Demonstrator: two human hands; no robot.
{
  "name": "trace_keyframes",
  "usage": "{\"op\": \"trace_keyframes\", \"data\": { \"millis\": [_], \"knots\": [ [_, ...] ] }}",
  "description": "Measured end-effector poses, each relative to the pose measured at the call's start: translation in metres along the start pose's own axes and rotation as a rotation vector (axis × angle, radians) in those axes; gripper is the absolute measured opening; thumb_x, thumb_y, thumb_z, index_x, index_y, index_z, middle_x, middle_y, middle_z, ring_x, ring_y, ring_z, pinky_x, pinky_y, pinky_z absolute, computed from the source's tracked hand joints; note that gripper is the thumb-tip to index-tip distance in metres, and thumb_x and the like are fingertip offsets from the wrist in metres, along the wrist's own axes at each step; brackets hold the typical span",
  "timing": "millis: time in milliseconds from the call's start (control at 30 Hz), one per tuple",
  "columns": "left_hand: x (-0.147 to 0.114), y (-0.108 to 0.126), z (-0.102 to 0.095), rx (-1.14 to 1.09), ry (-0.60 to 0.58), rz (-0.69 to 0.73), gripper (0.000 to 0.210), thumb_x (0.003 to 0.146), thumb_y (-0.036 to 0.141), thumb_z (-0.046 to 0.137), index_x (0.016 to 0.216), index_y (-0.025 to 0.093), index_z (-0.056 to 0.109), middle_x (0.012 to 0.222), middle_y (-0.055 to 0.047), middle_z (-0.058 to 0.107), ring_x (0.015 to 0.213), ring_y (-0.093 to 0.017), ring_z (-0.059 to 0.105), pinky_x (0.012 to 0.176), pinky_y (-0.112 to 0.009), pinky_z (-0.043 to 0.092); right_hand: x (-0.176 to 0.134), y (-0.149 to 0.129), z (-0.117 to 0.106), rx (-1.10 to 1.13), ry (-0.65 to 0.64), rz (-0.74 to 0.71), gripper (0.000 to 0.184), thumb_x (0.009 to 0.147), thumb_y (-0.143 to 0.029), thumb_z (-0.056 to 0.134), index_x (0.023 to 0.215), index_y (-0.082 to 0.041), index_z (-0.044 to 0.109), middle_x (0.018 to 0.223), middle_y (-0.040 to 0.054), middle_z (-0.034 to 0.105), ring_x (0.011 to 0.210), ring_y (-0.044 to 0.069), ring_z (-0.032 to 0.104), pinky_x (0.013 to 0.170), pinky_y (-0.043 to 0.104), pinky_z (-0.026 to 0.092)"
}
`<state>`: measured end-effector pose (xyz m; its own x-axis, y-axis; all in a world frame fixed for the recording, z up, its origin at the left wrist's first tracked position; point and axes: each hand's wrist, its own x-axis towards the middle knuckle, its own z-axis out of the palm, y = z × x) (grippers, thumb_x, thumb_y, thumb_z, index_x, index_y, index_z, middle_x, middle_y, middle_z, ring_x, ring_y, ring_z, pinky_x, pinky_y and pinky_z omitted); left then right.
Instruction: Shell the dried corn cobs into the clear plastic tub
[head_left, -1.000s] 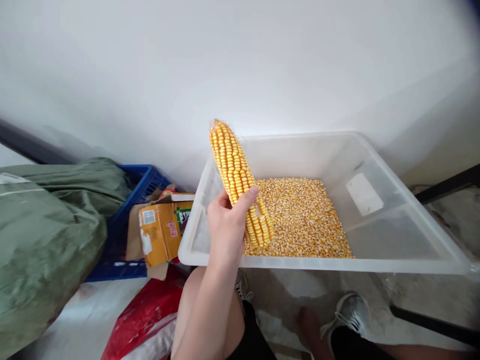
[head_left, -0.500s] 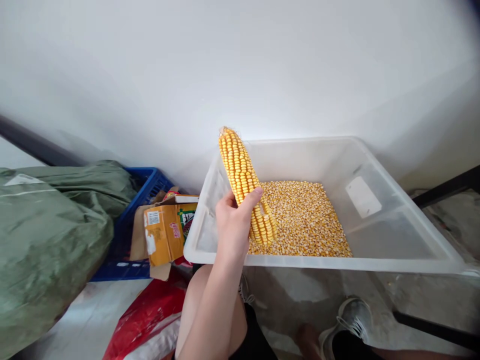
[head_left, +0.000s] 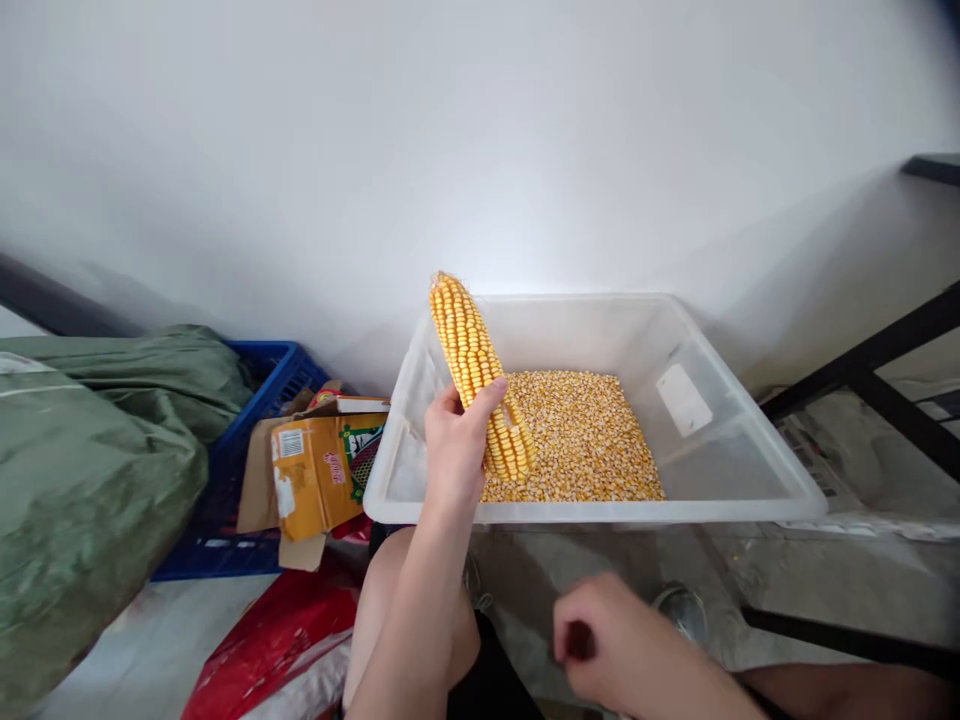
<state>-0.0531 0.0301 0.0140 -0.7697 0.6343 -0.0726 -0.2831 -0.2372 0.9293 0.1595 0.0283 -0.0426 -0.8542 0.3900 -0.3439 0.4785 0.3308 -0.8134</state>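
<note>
Wall: big, plain and pale (head_left: 480, 130), right behind everything.
Tub: a wide, see-through plastic box (head_left: 585, 512) by the person's knees, with a white label inside.
Green cover: a big floppy heap (head_left: 97, 480), far to the left.
Crate: blue plastic (head_left: 217, 520), beside the green cover.
Loose corn: lots of little yellow bits (head_left: 585, 440) lying on the tub's bottom.
Torn box: orange card (head_left: 311, 480), between the crate and the tub.
Corn cob: one long yellow cob (head_left: 465, 340), tilted, held up over the left part of the tub. It looks stiff, and I think it is fairly light. The bumpy rows should help it not slip. It probably won't snap easily, but bits could pop off; a few seem gone near the thumb. The fat middle or lower part looks best to hold.
Left hand: wrapped around the lower part of the cob (head_left: 459, 435), thumb on top.
Right hand: curled, blurry and low in front of the tub (head_left: 607, 640), away from the cob. I can't tell if it is closed tight.
</note>
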Motion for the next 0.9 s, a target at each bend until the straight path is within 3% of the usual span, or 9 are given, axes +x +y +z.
{"op": "trace_keyframes", "data": {
  "millis": [100,167,233,300,400,467,567,700,900],
  "knots": [
    [-0.003,0.004,0.001,-0.019,-0.033,-0.011,0.028,0.071,0.035,0.078,0.086,0.014,0.067,0.077,-0.003,0.065,0.066,-0.013,0.060,0.060,-0.023,0.045,-0.007,-0.030,-0.072,0.019,0.268,-0.143,0.013,0.077,-0.019,0.064,0.074,-0.027,0.075,0.080,0.0020,0.073,0.074,0.019,0.068,0.069,0.030,0.053],
    [-0.005,0.007,0.004,-0.030,-0.049,-0.020,0.029,0.071,0.036,0.078,0.085,0.014,0.066,0.077,-0.003,0.064,0.066,-0.013,0.059,0.060,-0.023,0.045,0.004,-0.039,-0.114,-0.090,0.543,-0.114,0.009,0.080,-0.029,0.068,0.081,-0.028,0.077,0.086,0.0046,0.075,0.079,0.024,0.068,0.076,0.038,0.054],
    [-0.010,0.009,0.008,-0.036,-0.065,-0.024,0.030,0.071,0.038,0.078,0.084,0.014,0.065,0.078,-0.004,0.065,0.067,-0.013,0.059,0.061,-0.023,0.045,0.022,-0.040,-0.135,-0.157,0.660,-0.063,0.014,0.080,-0.037,0.071,0.087,-0.026,0.078,0.091,0.0082,0.076,0.086,0.029,0.068,0.086,0.048,0.052],
    [-0.016,0.011,0.014,-0.017,-0.088,-0.012,0.031,0.071,0.040,0.078,0.082,0.014,0.065,0.078,-0.004,0.064,0.067,-0.013,0.059,0.062,-0.024,0.045,0.036,-0.042,-0.134,0.045,0.599,-0.107,0.027,0.085,-0.042,0.068,0.106,-0.026,0.075,0.110,0.0088,0.073,0.101,0.029,0.067,0.093,0.047,0.051],
    [-0.029,0.013,0.024,0.030,-0.148,0.025,0.032,0.072,0.042,0.077,0.084,0.014,0.065,0.078,-0.004,0.064,0.066,-0.013,0.058,0.060,-0.024,0.045,0.045,-0.054,-0.105,0.404,0.341,-0.224,0.051,0.083,-0.042,0.071,0.132,-0.031,0.059,0.127,0.0076,0.065,0.112,0.026,0.064,0.091,0.041,0.055],
    [-0.037,0.015,0.028,0.061,-0.205,0.049,0.032,0.076,0.044,0.073,0.087,0.015,0.067,0.079,-0.004,0.064,0.067,-0.014,0.058,0.061,-0.024,0.046,0.046,-0.063,-0.086,0.481,0.267,-0.284,0.058,0.076,-0.036,0.079,0.130,-0.030,0.058,0.122,0.0066,0.066,0.107,0.024,0.065,0.089,0.038,0.056],
    [-0.046,0.024,0.022,0.128,-0.186,0.100,0.032,0.085,0.046,0.064,0.096,0.016,0.072,0.086,-0.007,0.067,0.072,-0.015,0.059,0.065,-0.026,0.048,0.049,-0.070,-0.075,0.585,0.199,-0.306,0.045,0.074,-0.033,0.080,0.115,-0.026,0.062,0.111,0.0051,0.070,0.099,0.022,0.067,0.085,0.035,0.057],
    [-0.075,0.045,-0.029,0.365,-0.014,0.224,0.029,0.085,0.033,0.063,0.111,0.024,0.074,0.091,-0.006,0.070,0.079,-0.015,0.061,0.073,-0.027,0.051,0.058,-0.065,-0.091,0.824,0.108,-0.250,0.033,0.077,-0.033,0.076,0.104,-0.020,0.064,0.105,0.0074,0.072,0.084,0.022,0.070,0.071,0.036,0.059],
    [-0.165,0.038,-0.165,0.883,-0.191,-0.088,0.026,0.083,0.030,0.058,0.098,0.030,0.079,0.103,-0.006,0.074,0.095,-0.026,0.068,0.084,-0.036,0.055,0.077,-0.044,-0.118,0.869,0.218,-0.181,0.032,0.071,-0.027,0.076,0.099,-0.018,0.066,0.094,0.0071,0.073,0.074,0.020,0.070,0.061,0.030,0.058]
  ]
}}
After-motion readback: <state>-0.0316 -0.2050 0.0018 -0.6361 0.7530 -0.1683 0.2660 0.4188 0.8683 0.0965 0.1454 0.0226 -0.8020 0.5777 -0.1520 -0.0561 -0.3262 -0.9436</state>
